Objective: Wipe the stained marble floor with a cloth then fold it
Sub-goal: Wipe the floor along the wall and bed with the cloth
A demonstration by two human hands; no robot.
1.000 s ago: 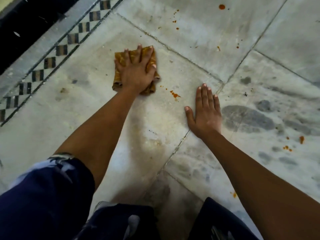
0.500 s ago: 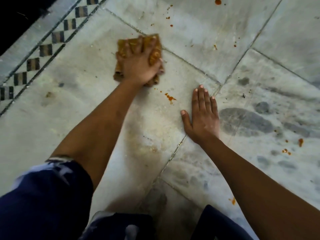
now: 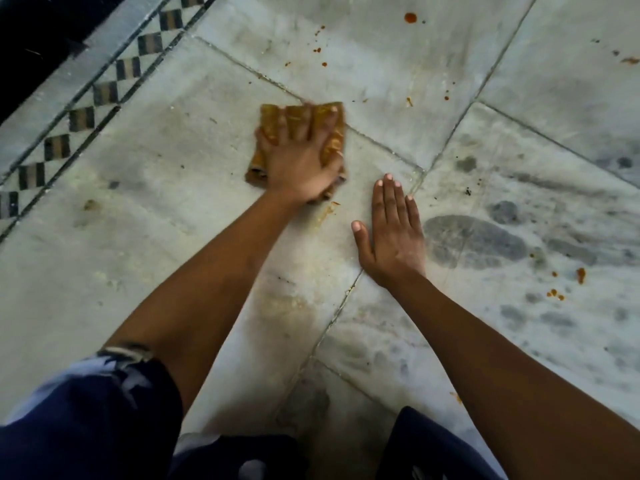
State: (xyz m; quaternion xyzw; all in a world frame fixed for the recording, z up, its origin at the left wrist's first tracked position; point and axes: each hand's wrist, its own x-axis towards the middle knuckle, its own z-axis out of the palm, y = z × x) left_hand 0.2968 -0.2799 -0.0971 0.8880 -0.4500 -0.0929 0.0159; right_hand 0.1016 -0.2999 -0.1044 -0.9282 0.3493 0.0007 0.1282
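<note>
A folded mustard-yellow cloth [image 3: 268,117] lies on the pale marble floor [image 3: 156,209], pressed flat under my left hand [image 3: 301,157], whose fingers spread over it. My right hand [image 3: 393,233] rests palm down on the floor just right of the cloth, holding nothing. A faint orange smear [image 3: 327,211] shows right behind the cloth. Orange-red drops [image 3: 410,18] speckle the tile beyond it, and more spots [image 3: 580,275] lie at the right.
A checkered tile border [image 3: 104,93] runs diagonally at the upper left, with a dark area [image 3: 38,26] beyond it. Grey marble veins [image 3: 474,240] mark the right tile. My dark blue clothing [image 3: 86,427] fills the bottom edge.
My left hand slid the cloth rightward and toward me over the orange spot that lay beside it, leaving a smear. My right hand stayed planted.
</note>
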